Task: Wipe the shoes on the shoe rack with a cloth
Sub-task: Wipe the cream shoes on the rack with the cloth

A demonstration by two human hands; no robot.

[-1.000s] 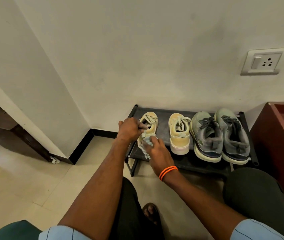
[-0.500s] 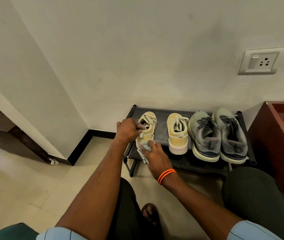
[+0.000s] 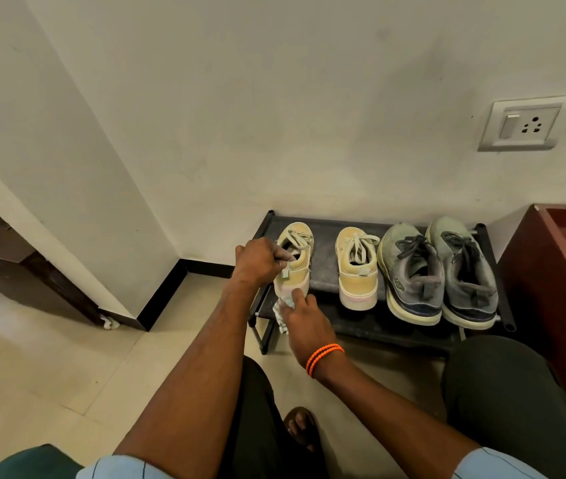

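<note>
A low black shoe rack (image 3: pixel 326 271) stands against the wall. On it sit two yellow sneakers and two grey running shoes. My left hand (image 3: pixel 261 259) grips the collar of the leftmost yellow sneaker (image 3: pixel 297 257). My right hand (image 3: pixel 304 319), with an orange band on its wrist, holds a pale cloth (image 3: pixel 283 311) against that sneaker's heel. The second yellow sneaker (image 3: pixel 357 271) stands alone to the right. Further right are one grey shoe (image 3: pixel 411 274) and the other grey shoe (image 3: pixel 463 271).
A dark red wooden cabinet (image 3: pixel 558 271) stands right of the rack. A wall socket (image 3: pixel 525 124) is above it. A dark wooden piece of furniture (image 3: pixel 15 267) is at the left. My knees and a sandalled foot (image 3: pixel 300 428) are below, on a tiled floor.
My right hand with the cloth has slid down from the sneaker's side to its heel. My left hand keeps its grip on the collar.
</note>
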